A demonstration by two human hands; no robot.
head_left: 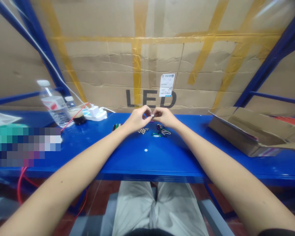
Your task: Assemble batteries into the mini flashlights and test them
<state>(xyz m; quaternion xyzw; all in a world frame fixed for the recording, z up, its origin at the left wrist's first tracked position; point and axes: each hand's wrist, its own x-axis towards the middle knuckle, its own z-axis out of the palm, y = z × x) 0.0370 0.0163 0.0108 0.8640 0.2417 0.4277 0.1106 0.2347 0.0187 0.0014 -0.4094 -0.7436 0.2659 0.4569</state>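
My left hand (138, 119) and my right hand (165, 116) meet above the far part of the blue table (147, 162). Their fingertips are pinched together around a small shiny metal piece (152, 115), too small to identify. Under my left hand lies a loose pile of small metal pieces (143, 131). Below my right hand are several carabiners (164, 131), among them a green one (156, 134). Partly hidden behind my left wrist are some green, red and dark items (116, 126). A small white disc (146, 150) lies nearer to me.
An open cardboard box (236, 132) stands at the right. On the left are a water bottle (54, 106), a cup of dark liquid (78, 118) and a white power strip (95, 113) with cables. A big taped carton (100, 75) and blue frame posts (267, 62) bound the back.
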